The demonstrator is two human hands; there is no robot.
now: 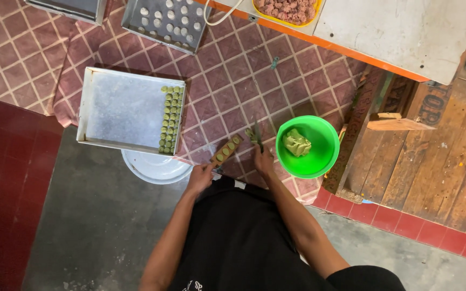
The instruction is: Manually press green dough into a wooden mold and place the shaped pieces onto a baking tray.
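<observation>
My left hand (199, 177) grips the near end of a narrow wooden mould (226, 151) with three green dough pieces pressed into it. My right hand (262, 160) holds a small dark tool (255, 136) with green dough on its tip, just right of the mould. A bright green bowl (319, 161) to the right holds a lump of green dough (296, 143). A metal baking tray (120, 110) to the left carries rows of several small green dough pieces (171, 119) along its right edge.
A white round lid (155, 168) lies under the tray's near edge. Farther back sit a second tray of pale dough pieces (165, 21), a yellow-rimmed dish of brownish lumps (288, 9) and a grey board (400, 32). Wooden planks (438, 156) lie right.
</observation>
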